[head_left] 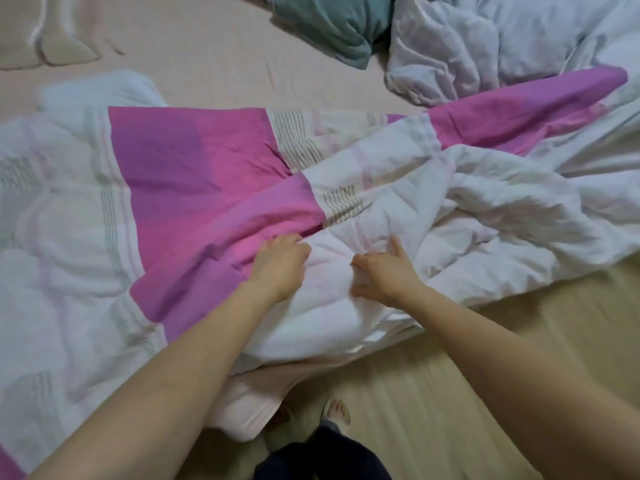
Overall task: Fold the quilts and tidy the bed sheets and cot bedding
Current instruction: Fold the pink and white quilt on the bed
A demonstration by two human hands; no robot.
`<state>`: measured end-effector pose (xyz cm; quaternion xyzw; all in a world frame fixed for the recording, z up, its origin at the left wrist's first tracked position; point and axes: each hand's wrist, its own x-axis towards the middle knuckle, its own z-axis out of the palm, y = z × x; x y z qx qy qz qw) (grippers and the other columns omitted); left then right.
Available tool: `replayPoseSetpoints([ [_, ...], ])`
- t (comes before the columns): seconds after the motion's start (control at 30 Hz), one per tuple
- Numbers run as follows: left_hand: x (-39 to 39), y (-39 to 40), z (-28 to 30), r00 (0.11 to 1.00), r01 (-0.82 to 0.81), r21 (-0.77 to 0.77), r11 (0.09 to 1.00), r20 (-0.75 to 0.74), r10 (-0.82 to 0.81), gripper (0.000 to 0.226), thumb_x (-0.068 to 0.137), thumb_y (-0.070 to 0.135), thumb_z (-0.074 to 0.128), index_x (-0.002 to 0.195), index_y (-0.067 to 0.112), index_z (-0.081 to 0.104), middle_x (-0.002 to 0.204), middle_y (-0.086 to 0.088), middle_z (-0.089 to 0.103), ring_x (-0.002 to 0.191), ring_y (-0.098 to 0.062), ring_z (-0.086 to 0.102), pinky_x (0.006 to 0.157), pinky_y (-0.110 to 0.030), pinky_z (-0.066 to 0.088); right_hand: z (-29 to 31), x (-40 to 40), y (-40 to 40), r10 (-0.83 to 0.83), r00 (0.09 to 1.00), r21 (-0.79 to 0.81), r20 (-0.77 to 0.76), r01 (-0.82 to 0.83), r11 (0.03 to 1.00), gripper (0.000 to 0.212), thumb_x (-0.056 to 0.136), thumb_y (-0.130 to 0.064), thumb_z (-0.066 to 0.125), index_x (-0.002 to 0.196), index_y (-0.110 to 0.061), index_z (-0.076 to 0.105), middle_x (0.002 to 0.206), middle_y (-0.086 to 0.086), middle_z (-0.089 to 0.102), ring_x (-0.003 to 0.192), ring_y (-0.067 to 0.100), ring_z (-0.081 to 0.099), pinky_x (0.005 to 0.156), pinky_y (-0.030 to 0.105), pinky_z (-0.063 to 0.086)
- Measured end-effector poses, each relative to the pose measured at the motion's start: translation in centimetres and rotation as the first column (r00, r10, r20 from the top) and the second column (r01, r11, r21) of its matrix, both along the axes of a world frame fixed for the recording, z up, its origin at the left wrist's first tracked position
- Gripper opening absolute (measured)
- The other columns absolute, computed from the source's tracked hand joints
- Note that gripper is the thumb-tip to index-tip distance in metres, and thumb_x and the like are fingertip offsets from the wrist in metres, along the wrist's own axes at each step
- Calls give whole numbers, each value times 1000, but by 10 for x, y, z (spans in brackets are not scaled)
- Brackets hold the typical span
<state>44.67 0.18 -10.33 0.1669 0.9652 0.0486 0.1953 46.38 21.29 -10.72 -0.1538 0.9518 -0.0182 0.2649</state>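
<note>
Both hands, left hand (280,261) & right hand (384,275), grip pink-white quilt (207,174)

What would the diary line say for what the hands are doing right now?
left hand: grips pink-and-white quilt | right hand: grips same quilt | quilt: bunched on bed, unfolded

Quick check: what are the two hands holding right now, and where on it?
Both the left hand and right hand grip the pink-and-white quilt, bunched near its edge overhanging the bed.
</note>
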Motion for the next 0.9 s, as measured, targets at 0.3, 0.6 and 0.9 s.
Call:
replayPoseSetpoints([
  [0.3,-3,-53,-37,931,-339,-280,898,38,363,66,97,37,48,152,21,17,159,-8,9,144,-29,15,105,-57,32,-22,14,-40,-17,999,-46,36,19,999,114,64,-66,70,150,-26,6,132,11,50,120,33,50,108,46,27],
  [0.6,-12,-125,-9,838,-538,365,760,130,530,34,77,-9,54,109,-2,65,109,-27,65,104,-38,60,87,-37,41,-26,54,-87,-96,984,115,153,78,990,48,86,-28,53,133,-33,44,123,0,61,114,23,56,95,35,35],
  [0.9,-21,-160,52,810,-525,703,479,240,536,21,94,11,51,77,9,62,70,-5,50,71,-12,41,58,-28,32,44,-10,-137,-521,771,-435,-366,353,828,25,86,-12,52,108,-7,62,108,20,64,101,38,58,76,39,41],
])
